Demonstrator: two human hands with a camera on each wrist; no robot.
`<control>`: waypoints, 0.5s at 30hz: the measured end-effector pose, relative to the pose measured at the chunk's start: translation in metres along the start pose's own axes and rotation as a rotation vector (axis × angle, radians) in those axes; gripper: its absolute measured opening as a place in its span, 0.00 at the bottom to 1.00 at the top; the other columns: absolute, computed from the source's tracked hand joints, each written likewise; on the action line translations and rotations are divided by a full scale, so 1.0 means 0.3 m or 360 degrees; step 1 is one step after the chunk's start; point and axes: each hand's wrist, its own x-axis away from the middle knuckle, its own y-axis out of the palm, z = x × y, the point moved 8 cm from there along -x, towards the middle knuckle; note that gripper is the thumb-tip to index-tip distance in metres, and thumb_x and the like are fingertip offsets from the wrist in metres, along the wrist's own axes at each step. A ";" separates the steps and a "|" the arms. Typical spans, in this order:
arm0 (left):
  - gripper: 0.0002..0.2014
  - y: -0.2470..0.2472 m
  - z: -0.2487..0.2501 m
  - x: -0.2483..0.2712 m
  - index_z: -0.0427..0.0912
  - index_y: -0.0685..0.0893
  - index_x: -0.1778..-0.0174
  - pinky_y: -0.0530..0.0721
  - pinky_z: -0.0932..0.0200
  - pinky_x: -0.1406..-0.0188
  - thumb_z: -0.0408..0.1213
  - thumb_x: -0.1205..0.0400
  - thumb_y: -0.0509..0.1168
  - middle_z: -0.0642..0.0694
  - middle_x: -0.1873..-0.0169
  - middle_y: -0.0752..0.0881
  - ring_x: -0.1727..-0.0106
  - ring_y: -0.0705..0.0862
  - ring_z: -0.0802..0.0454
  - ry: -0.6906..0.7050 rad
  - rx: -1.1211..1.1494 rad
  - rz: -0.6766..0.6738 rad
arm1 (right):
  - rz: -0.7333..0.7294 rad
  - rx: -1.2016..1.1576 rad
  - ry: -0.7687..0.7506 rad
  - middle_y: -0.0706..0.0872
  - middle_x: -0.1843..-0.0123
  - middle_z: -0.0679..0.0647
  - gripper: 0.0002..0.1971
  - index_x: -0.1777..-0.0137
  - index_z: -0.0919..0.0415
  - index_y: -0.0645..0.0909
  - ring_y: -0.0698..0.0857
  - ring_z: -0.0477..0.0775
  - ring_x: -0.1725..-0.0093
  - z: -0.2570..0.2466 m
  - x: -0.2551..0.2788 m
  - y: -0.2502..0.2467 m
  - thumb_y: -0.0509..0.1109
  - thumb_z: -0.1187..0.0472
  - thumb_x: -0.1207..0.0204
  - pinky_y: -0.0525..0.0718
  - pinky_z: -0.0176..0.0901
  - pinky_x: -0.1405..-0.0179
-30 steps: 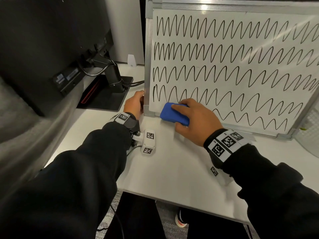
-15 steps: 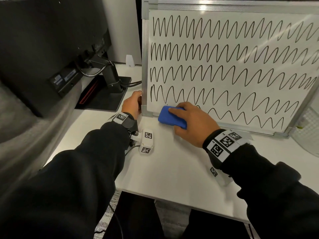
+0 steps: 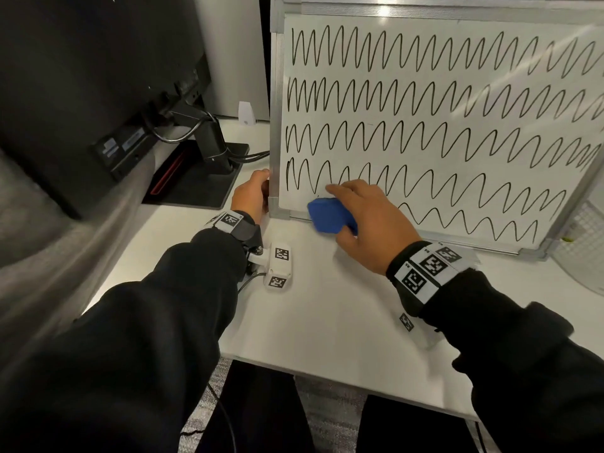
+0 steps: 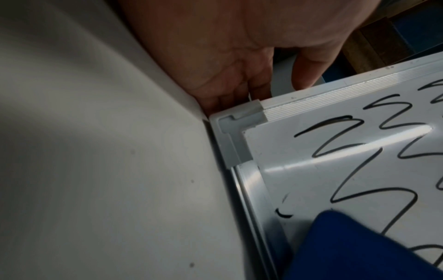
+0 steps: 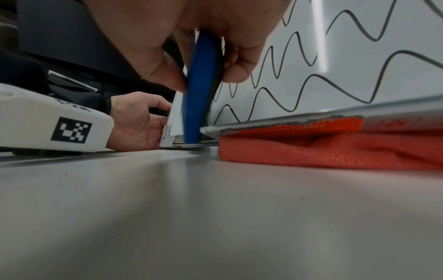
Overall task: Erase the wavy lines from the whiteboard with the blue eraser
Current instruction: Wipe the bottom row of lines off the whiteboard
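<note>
A framed whiteboard [image 3: 441, 103] leans upright on the desk, covered with several rows of black wavy lines [image 3: 425, 142]. My right hand [image 3: 366, 220] grips the blue eraser [image 3: 330, 215] and presses it flat on the board's lower left area. The left end of the lowest row is wiped away; only a small black mark [image 4: 284, 215] stays near the frame. The same eraser [image 5: 199, 91] stands on edge against the board in the right wrist view. My left hand [image 3: 250, 194] holds the board's lower left corner [image 4: 239, 121], fingers behind the frame.
A black monitor [image 3: 98, 76] on its stand fills the left of the white desk [image 3: 327, 322]. An orange cloth [image 5: 335, 149] lies under the board's bottom rail. A white mesh basket [image 3: 585, 246] sits at the right. A small white device [image 3: 247, 113] stands behind.
My right hand has slid the eraser leftward along the bottom row toward the frame corner, wiping more of that line. The left hand has stayed on the corner.
</note>
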 end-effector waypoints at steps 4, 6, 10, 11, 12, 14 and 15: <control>0.10 0.000 0.003 -0.004 0.46 0.82 0.57 0.80 0.44 0.42 0.49 0.22 0.64 0.40 0.49 0.82 0.48 0.79 0.43 0.0002 -0.0004 0.0005 | 0.0019 -0.0013 -0.0093 0.80 0.34 0.52 0.24 0.26 0.54 0.76 0.76 0.55 0.41 -0.020 -0.001 0.001 0.65 0.63 0.24 0.79 0.46 0.48; 0.12 -0.002 0.002 -0.004 0.46 0.82 0.56 0.79 0.46 0.44 0.51 0.25 0.65 0.41 0.49 0.82 0.48 0.80 0.44 -0.0017 -0.0025 0.0003 | -0.0003 -0.0001 -0.0161 0.83 0.37 0.50 0.25 0.26 0.52 0.76 0.77 0.56 0.45 -0.037 -0.011 0.014 0.65 0.65 0.23 0.80 0.49 0.51; 0.14 0.000 0.000 -0.004 0.42 0.81 0.49 0.81 0.49 0.49 0.49 0.20 0.64 0.41 0.48 0.82 0.48 0.80 0.44 -0.0016 -0.0031 0.0015 | 0.0003 0.0036 -0.0124 0.86 0.42 0.50 0.25 0.25 0.50 0.75 0.77 0.56 0.47 -0.026 -0.043 0.015 0.64 0.66 0.21 0.80 0.50 0.49; 0.14 -0.001 -0.001 -0.003 0.42 0.81 0.49 0.81 0.51 0.51 0.49 0.20 0.64 0.41 0.49 0.82 0.49 0.80 0.45 -0.0016 -0.0036 0.0017 | 0.0006 0.0045 -0.0106 0.86 0.43 0.50 0.25 0.25 0.49 0.75 0.76 0.56 0.47 -0.021 -0.046 0.014 0.64 0.66 0.21 0.79 0.49 0.50; 0.13 -0.002 -0.001 -0.003 0.42 0.81 0.51 0.81 0.51 0.52 0.49 0.21 0.64 0.41 0.49 0.82 0.49 0.80 0.44 -0.0018 -0.0039 0.0019 | 0.0009 0.0057 -0.0089 0.87 0.43 0.50 0.25 0.25 0.49 0.76 0.76 0.55 0.47 -0.016 -0.045 0.014 0.63 0.66 0.21 0.79 0.48 0.51; 0.11 -0.002 0.000 -0.001 0.45 0.82 0.56 0.82 0.46 0.46 0.50 0.22 0.65 0.41 0.49 0.82 0.49 0.81 0.44 -0.0019 -0.0030 0.0010 | 0.0039 0.0086 -0.0040 0.86 0.44 0.50 0.25 0.27 0.48 0.77 0.75 0.54 0.47 -0.005 -0.036 0.006 0.64 0.65 0.23 0.79 0.48 0.55; 0.11 -0.002 0.001 -0.001 0.45 0.82 0.57 0.82 0.45 0.44 0.50 0.23 0.65 0.41 0.50 0.82 0.49 0.81 0.44 -0.0019 -0.0031 0.0005 | 0.0068 0.0097 -0.0004 0.86 0.45 0.49 0.24 0.27 0.47 0.77 0.75 0.54 0.47 0.003 -0.031 -0.002 0.65 0.64 0.24 0.79 0.48 0.57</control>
